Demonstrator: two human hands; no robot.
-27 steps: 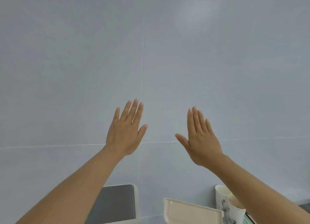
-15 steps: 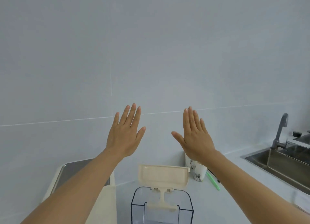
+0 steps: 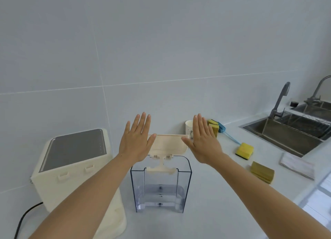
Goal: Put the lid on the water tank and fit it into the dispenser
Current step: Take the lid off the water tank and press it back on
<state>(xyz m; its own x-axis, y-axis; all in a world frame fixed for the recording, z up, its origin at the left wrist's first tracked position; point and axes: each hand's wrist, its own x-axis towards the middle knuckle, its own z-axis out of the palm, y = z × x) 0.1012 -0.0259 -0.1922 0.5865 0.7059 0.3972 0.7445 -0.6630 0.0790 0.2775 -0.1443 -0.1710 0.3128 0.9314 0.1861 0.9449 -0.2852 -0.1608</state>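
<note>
A clear water tank point(image 3: 160, 186) stands on the white counter in front of me, with a little water at its bottom. Its cream lid point(image 3: 168, 145) stands raised upright on a hinge at the tank's far rim. To the left sits the cream dispenser point(image 3: 75, 167) with a dark grey top. My left hand point(image 3: 137, 140) and my right hand point(image 3: 203, 142) are held up flat with palms facing away, fingers apart, on either side of the lid. Neither hand holds anything.
A paper cup point(image 3: 189, 128) stands by the wall behind my right hand. Yellow sponges point(image 3: 244, 150), a blue-handled brush point(image 3: 228, 134) and a folded cloth point(image 3: 297, 165) lie on the right. A steel sink point(image 3: 286, 136) with a tap point(image 3: 280, 99) is further right. A black cable point(image 3: 25, 219) leaves the dispenser.
The view has tilted down from the wall, bringing the tank, dispenser, counter and sink into sight. Both hands stay raised and flat with nothing in them.
</note>
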